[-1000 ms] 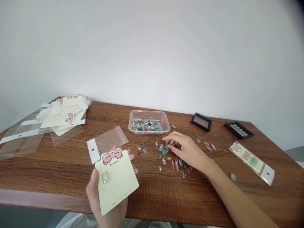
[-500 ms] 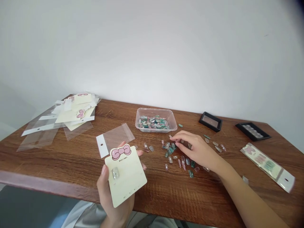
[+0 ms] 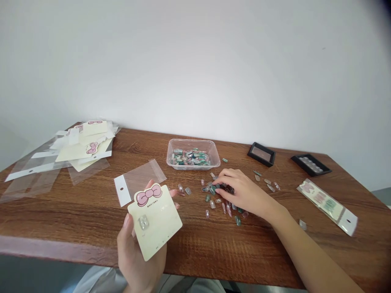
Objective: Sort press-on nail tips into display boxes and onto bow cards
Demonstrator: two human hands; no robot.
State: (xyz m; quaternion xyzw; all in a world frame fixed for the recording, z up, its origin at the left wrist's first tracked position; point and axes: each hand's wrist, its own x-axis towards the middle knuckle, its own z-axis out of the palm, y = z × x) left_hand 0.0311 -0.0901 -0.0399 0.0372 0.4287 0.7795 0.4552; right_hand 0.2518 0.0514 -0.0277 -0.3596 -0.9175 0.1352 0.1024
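A cream display card [image 3: 161, 226] with a pink bow at its top rests in my left hand [image 3: 134, 252], thumb along its left edge and fingers behind. One clear press-on nail [image 3: 143, 222] lies on the card's left part. My right hand [image 3: 241, 191] is over the loose pile of press-on nails [image 3: 213, 204], its fingertips bent down among green and clear ones. Whether a nail is pinched there I cannot make out. Past the pile, a clear plastic tub [image 3: 193, 162] holds many more green, pink and clear nails.
A clear bag with a white header [image 3: 122, 191] lies left of the tub. More bow cards and bags [image 3: 88, 150] are heaped at the far left. Two black frames [image 3: 261, 154] sit at the back right, near a packed card of pink and green nails [image 3: 328, 205].
The whole view has shifted, so the table's things sit farther left. My right hand has come lower over the pile, fingertips among the nails. My left hand still holds the card.
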